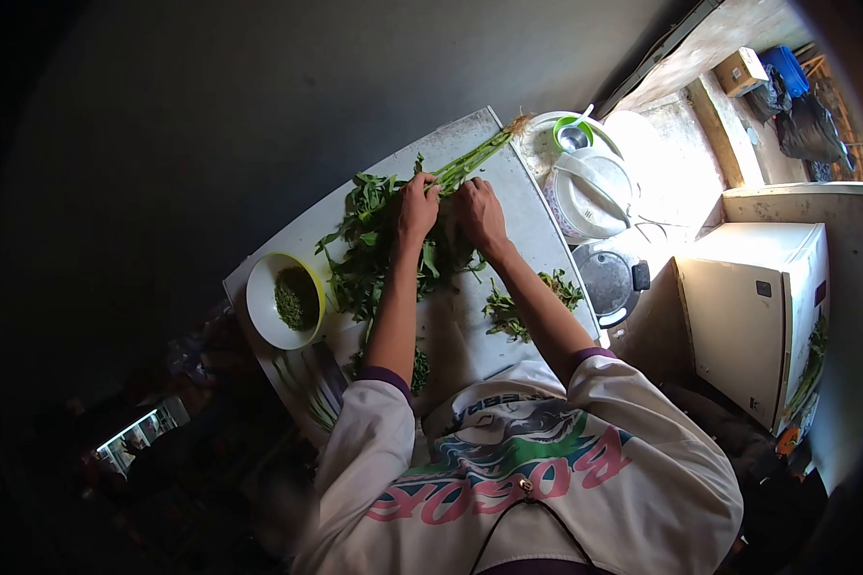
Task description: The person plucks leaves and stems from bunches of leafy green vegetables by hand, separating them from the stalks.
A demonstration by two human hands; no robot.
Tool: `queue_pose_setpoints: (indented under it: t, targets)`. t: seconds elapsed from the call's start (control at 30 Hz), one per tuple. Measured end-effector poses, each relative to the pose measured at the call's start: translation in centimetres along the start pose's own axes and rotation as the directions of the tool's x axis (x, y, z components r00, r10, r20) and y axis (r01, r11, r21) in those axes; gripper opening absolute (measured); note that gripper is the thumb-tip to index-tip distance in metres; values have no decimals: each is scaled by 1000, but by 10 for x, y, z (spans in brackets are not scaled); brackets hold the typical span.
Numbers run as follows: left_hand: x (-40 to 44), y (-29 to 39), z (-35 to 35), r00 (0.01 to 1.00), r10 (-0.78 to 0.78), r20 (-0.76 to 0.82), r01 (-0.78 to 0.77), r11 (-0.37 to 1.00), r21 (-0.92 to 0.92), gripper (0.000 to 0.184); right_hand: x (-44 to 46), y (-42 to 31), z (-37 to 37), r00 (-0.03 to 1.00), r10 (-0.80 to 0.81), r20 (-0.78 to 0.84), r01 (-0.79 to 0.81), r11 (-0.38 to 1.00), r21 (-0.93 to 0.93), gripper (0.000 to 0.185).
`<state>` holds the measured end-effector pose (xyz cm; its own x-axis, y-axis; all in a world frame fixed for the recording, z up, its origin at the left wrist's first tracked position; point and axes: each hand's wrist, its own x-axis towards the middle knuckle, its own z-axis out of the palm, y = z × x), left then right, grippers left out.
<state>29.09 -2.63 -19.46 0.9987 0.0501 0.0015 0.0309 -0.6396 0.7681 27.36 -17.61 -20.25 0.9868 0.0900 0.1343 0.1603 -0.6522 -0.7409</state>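
A bunch of leafy greens with long green stems (472,159) lies across the white table, its pale roots pointing to the far corner. My left hand (418,205) is closed on the stems where the leaves begin. Close beside it, my right hand (479,213) is closed over the same bunch, fingers curled under; what they pinch is hidden. A heap of dark leaves (366,230) spreads beneath and left of my left hand. Plucked leaf scraps (508,311) lie under my right forearm, and a smaller green pile (420,372) sits near my left elbow.
On the table's left stands a yellow-green bowl (264,299) with chopped greens inside. Below it lie a knife-like flat blade (330,369) and thin stalks. Beyond the right edge are a white rice cooker (590,196), a dark-lidded pot (609,283) and a small white fridge (738,316).
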Motion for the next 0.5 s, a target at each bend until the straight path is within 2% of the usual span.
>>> queue_pose_setpoints:
  t: [0.17, 0.33, 0.37, 0.47, 0.5]
  targets:
    - [-5, 13, -13, 1000, 21, 3, -21, 998, -56, 17, -4, 17, -7, 999, 3, -48, 2, 996, 84, 8]
    - [-9, 27, -22, 999, -46, 23, 46, 999, 15, 17, -16, 22, -47, 995, 3, -95, 20, 969, 244, 9]
    - [-9, 29, -24, 999, -42, 25, 42, 999, 14, 17, -19, 22, -57, 992, -17, -126, 48, 969, 244, 11]
    - [-8, 29, -31, 1000, -24, 0, 24, 1000, 18, 18, -22, 28, -75, 977, 59, -206, -18, 981, 195, 13]
    - [-8, 26, -34, 999, -45, 0, 45, 998, 33, 18, -22, 29, -84, 967, 3, -255, 37, 988, 150, 14]
